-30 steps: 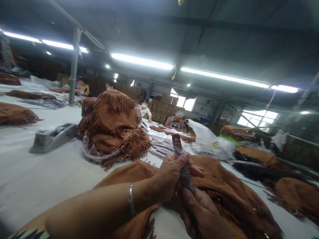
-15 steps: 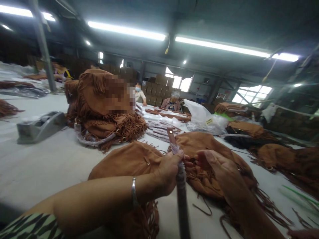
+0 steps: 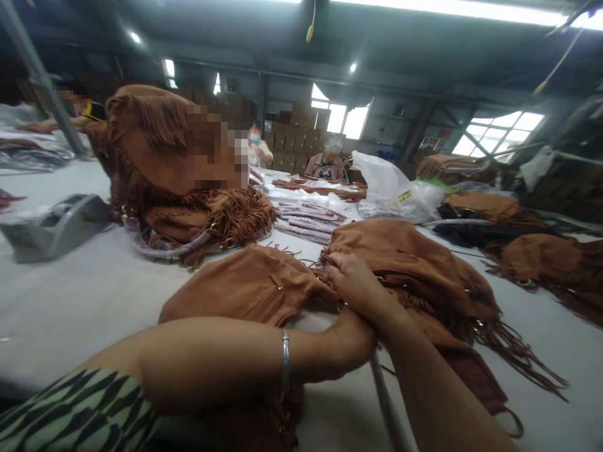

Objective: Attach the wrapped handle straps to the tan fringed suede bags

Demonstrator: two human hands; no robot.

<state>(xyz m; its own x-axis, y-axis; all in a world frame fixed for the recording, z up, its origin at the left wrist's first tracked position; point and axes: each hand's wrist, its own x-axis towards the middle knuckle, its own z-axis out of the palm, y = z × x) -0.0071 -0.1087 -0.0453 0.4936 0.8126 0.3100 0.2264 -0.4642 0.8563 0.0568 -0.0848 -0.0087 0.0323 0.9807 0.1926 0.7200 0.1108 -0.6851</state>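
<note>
Now the right hand point(image 3: 351, 281) lies crossed over the left hand point(image 3: 353, 342), whereas in the earlier frame it hangs open and apart, to the right of it. Its fingers bend toward the inner edge of the right-hand brown bag point(image 3: 400, 245); whether they pinch anything cannot be told. The left hand is lower than the right, its fingers largely covered by the right wrist, so its hold cannot be told either.

The plastic-wrapped strap point(image 3: 389, 402) comes out from beneath the two hands and slants toward the near edge of the tabletop point(image 3: 94, 301). Its riveted end, upright above the left fist half a second ago, is hidden now (only the pale lower length shows).

The left-hand brown bag point(image 3: 235, 282) lies just beside the hands, above the bangled forearm. The right-hand bag spreads its fringe toward the tabletop's right side, and a dark brown flap point(image 3: 480, 376) shows below it, beside the right forearm.

Toward the left side stand the grey tape dispenser point(image 3: 56, 229) and, next to it, the pile of fringed bags point(image 3: 160, 169). Wrapped straps point(image 3: 311, 223) lie beyond the hands, near the white plastic bag point(image 3: 400, 188). Two people are at the far edge.
</note>
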